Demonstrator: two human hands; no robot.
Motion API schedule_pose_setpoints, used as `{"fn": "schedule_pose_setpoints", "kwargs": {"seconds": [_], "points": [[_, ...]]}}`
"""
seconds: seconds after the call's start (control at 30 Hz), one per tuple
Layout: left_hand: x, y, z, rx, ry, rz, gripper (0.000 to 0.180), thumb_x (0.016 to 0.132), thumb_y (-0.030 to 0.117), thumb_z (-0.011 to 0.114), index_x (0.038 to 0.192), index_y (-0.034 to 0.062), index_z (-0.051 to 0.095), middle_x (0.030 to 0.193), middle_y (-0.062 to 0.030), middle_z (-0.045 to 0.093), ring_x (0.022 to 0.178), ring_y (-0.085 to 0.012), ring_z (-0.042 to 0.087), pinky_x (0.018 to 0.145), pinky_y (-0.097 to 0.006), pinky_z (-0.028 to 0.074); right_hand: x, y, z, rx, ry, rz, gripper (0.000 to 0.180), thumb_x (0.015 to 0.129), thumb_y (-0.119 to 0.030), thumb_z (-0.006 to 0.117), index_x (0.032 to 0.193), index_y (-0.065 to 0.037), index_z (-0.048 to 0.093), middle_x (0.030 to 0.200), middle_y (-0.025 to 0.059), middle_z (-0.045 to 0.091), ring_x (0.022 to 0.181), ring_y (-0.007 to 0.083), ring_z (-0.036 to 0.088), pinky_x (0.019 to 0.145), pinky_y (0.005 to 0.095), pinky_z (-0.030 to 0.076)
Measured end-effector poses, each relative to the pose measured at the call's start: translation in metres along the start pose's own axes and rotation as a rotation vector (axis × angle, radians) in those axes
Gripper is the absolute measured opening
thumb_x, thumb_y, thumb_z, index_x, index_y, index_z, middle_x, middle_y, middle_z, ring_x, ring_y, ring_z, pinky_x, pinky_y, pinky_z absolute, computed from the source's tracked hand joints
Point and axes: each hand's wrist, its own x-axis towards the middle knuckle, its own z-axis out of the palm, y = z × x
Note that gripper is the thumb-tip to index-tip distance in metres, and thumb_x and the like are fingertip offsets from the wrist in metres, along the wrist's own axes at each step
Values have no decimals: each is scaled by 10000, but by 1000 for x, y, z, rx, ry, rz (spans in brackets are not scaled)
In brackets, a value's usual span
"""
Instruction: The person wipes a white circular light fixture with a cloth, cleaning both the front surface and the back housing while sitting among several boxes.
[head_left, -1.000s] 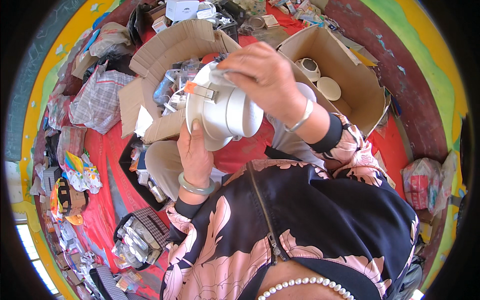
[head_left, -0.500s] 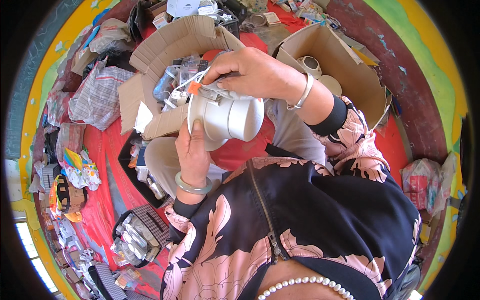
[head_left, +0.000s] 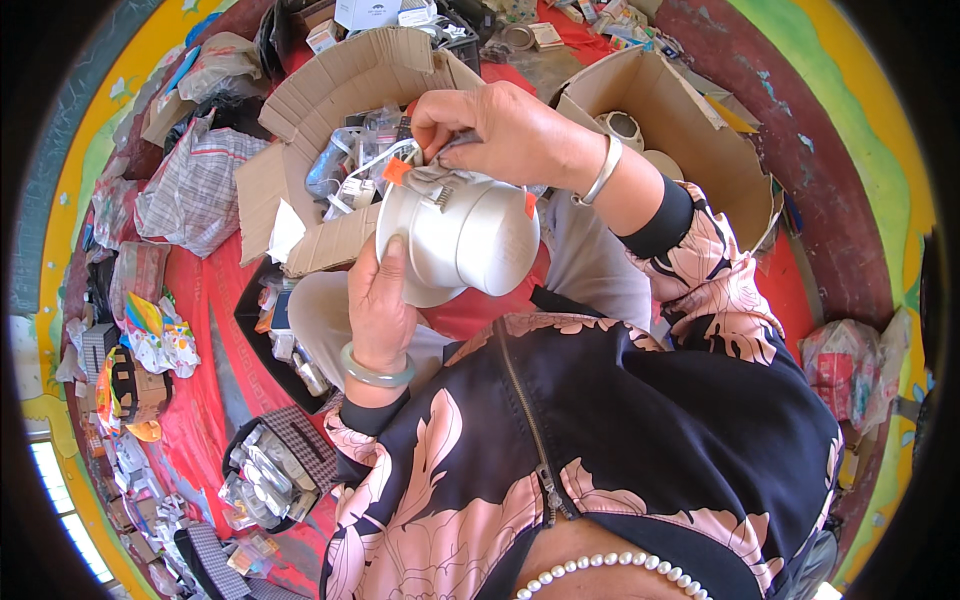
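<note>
1. the left hand (head_left: 381, 305) is closed on the wide rim of a white lamp shell (head_left: 478, 240). the thumb lies flat on the rim. the other fingers are behind it, so i cannot tell how they sit.
2. the right hand (head_left: 490, 132) is bent in a pinch, nearly closed, on what looks like a grey cloth (head_left: 461, 141). it is up by the top of the rim, near an orange tab (head_left: 397, 170) and a small metal spring (head_left: 441, 197).
3. the white lamp shell is held up on its side over the lap, its round back end to the right.
4. it looks to me like the rubbing step, with the cloth at the rim. i think the next move calls for a firm left grip and soft, careful fingers near the spring.
5. a red sheet (head_left: 190, 420) lies on the floor. the left cardboard box (head_left: 335, 85) holds wires and small parts. the right cardboard box (head_left: 725, 175) has a round white piece (head_left: 621, 126) in it.
6. a checked bag (head_left: 200, 190) and a basket (head_left: 312, 450) full of pale packs are on the left. the wall (head_left: 815, 190) is dark red, green and yellow, and looks curved through this wide lens.
</note>
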Motion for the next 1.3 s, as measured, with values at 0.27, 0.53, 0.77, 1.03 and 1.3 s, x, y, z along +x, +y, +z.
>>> {"fn": "schedule_pose_setpoints", "kwargs": {"seconds": [0.27,0.53,0.77,1.03,1.3], "points": [[6,3,-2,144,-75,-44,411,963,197,458,1288,-52,421,1196,-113,548,1082,-192,532,940,-307,396,-9,-12,8,-134,150,-22,198,706,59,610,888,-14,576,804,85,635,726,184,637,696,268,496],[5,5,-1,4,-65,-94,417,967,210,447,1288,-55,417,1206,-118,542,1088,-195,528,944,-312,393,-7,-6,2,-97,31,-114,182,727,60,598,896,-6,602,794,101,638,710,204,623,698,286,498],[4,2,-7,-5,-3,-50,424,969,204,441,1299,-58,400,1230,-129,526,1113,-210,517,964,-330,384,-20,10,-11,-130,-3,-28,162,744,44,581,894,-7,616,790,95,624,743,242,595,685,328,483],[6,6,3,-38,45,-37,369,970,194,446,1244,-52,468,1135,-92,580,1026,-156,549,897,-283,419,-22,-12,-8,61,-153,-214,163,719,86,541,833,-2,617,803,92,609,798,250,577,720,336,470],[4,8,3,-7,69,-17,335,976,175,432,1225,-42,488,1105,-79,585,983,-133,551,856,-259,427,-22,-11,-2,-18,-119,-211,154,685,72,528,797,-18,583,788,95,584,769,283,558,700,356,464]]}}
